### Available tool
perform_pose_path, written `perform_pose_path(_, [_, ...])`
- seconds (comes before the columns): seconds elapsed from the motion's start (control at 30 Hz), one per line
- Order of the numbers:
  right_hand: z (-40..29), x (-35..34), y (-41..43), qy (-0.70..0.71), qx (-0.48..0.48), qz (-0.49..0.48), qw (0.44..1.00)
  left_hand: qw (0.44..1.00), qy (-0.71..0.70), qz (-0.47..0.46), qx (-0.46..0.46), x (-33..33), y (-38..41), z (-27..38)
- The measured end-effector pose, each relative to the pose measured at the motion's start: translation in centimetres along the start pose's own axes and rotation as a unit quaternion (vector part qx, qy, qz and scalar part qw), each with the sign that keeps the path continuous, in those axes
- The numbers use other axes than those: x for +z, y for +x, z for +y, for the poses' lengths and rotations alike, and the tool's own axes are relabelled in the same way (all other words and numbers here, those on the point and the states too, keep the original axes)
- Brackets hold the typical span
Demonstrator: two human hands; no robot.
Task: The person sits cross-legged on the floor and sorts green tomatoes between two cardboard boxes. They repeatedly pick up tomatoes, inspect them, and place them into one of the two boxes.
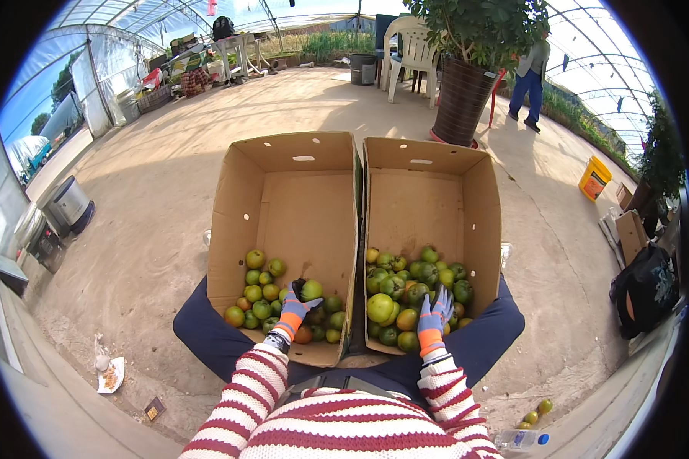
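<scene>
Two open cardboard boxes stand side by side before me, a left box [304, 201] and a right box [416, 201], each with green and orange-tinged tomatoes heaped at the near end. My left hand [298, 307], in a grey and orange work glove, is in the left box with its dark fingertips around a green tomato [310, 291]. In the right box, my right hand [434, 315], gloved alike, lies over the tomatoes [406, 292] with fingers stretched forward; whether it grips one is hidden.
A potted plant [465, 100] and white plastic chair [413, 51] stand beyond the boxes. A person [531, 80] is at back right. A yellow bucket [595, 178] stands right; a plastic bottle [519, 440] and several tomatoes [531, 417] lie near right. Bins [72, 201] stand left.
</scene>
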State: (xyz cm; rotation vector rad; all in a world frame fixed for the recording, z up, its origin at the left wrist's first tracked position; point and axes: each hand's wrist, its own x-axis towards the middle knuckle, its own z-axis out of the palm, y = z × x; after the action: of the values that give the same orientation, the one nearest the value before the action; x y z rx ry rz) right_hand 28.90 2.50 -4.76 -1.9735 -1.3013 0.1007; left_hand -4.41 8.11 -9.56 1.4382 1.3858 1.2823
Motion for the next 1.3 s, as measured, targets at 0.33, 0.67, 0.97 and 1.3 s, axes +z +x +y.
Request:
perform_pose_path(0.33, [-8.6, -6.8, -2.0, 0.133, -0.357, -0.019, 0.924, 0.730, -0.620, -0.219, -0.186, -3.1, -5.5, 12.1])
perform_pose_path(0.67, [-14.7, -9.3, -4.9, 0.254, -0.476, -0.085, 0.838, 0.887, -0.314, -0.329, -0.087, 0.6, -9.8, 19.1])
perform_pose_path(0.97, [-8.6, -6.2, -2.1, 0.139, -0.296, 0.036, 0.944, 0.940, -0.327, 0.091, 0.015, -2.5, -2.1, 9.3])
perform_pose_path(1.3, [-4.1, -2.2, -1.8, -0.105, -0.184, -0.051, 0.976, 0.762, 0.618, -0.176, 0.083, -1.3, -0.8, 1.0])
